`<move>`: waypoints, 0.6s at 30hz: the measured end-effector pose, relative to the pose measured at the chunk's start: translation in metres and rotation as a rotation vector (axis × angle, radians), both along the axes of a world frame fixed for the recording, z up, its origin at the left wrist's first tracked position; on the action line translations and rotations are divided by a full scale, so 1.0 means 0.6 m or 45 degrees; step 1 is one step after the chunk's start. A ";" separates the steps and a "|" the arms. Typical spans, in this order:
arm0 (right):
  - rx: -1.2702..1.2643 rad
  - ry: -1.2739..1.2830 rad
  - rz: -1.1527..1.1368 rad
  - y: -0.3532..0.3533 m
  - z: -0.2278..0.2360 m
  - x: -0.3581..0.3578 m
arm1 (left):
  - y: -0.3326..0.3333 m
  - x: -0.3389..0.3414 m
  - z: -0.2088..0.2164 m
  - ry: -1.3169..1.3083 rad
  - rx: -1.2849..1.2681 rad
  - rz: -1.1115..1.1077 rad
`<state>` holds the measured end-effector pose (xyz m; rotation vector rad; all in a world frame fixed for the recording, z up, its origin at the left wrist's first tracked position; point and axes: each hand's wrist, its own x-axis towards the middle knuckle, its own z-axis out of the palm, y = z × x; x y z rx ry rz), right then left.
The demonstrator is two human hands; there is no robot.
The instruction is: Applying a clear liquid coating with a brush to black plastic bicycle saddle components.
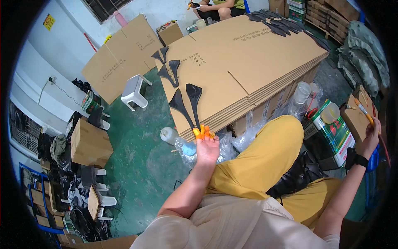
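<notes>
My left hand (206,145), palm up with orange coverings on its fingers, is at the near edge of a cardboard stack (219,66). Its bent fingers close round the narrow end of a black paddle-shaped piece (194,97); a second such piece (178,103) meets the fingers beside it. Whether both are gripped I cannot tell. Two smaller-looking pairs of black pieces (174,67) lie farther along the left edge. Off to the right, my right hand (370,137) grips a brush (363,110) with a wooden-coloured handle, held above an open cardboard box (352,120).
A green-and-white can (331,137) with a clear cup (331,113) on it stands by my right knee. Plastic bottles and bags crowd the stack's front. More black pieces (277,25) cover its far corner. Beyond sits another person (222,10). A grey-and-white stool (136,91) stands left.
</notes>
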<state>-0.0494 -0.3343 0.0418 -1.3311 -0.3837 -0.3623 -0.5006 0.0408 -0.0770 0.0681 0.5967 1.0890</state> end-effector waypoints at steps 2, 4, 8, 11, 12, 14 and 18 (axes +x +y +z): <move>-0.009 0.014 0.028 -0.012 0.003 0.012 | 0.002 0.008 0.001 -0.018 0.050 -0.026; -0.016 0.042 0.067 -0.012 -0.001 0.016 | 0.001 0.005 0.001 -0.041 0.057 -0.032; -0.059 0.068 0.099 0.006 -0.007 0.010 | -0.005 -0.001 -0.001 -0.052 0.018 -0.015; -0.044 0.053 0.084 0.021 -0.007 0.005 | -0.005 0.004 0.004 -0.075 -0.015 -0.013; -0.019 0.048 0.077 0.025 -0.007 0.003 | -0.005 0.005 0.004 -0.076 -0.017 -0.012; -0.008 0.068 0.077 0.035 -0.007 -0.003 | -0.002 0.006 0.003 -0.070 0.007 -0.019; -0.018 0.089 0.061 0.052 -0.002 -0.024 | 0.000 0.008 0.003 -0.055 0.038 -0.010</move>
